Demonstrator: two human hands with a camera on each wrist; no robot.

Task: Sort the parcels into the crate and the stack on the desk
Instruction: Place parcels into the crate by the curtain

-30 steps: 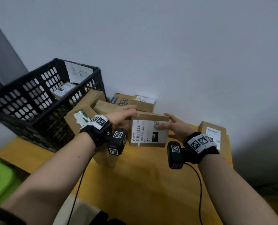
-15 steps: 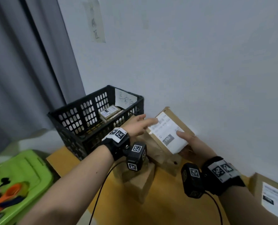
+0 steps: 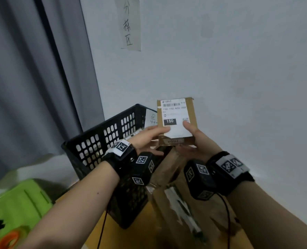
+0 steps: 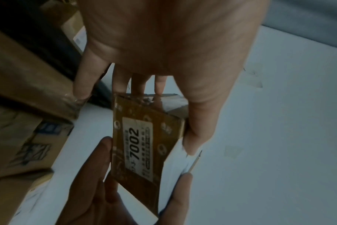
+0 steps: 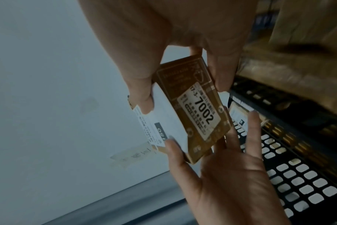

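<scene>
Cardboard parcel [image 3: 177, 121], small flat box, white shipping label marked 150 facing head camera, likely raised for reading before sorting. Left hand [image 3: 149, 139] pinches left edge, thumb on label, fingers behind. Right hand [image 3: 196, 139] pinches right edge likewise. Sticker reading 7002 on narrow side. Parcel held above desk [image 3: 131, 236], over black perforated plastic crate [image 3: 102, 139]. Brown boxes [image 3: 181, 194] stacked beneath, taped, scuffed.

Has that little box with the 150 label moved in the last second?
Yes. The parcel has come up off the desk and leftward, and is now held upright beside the black crate by both hands.
</scene>
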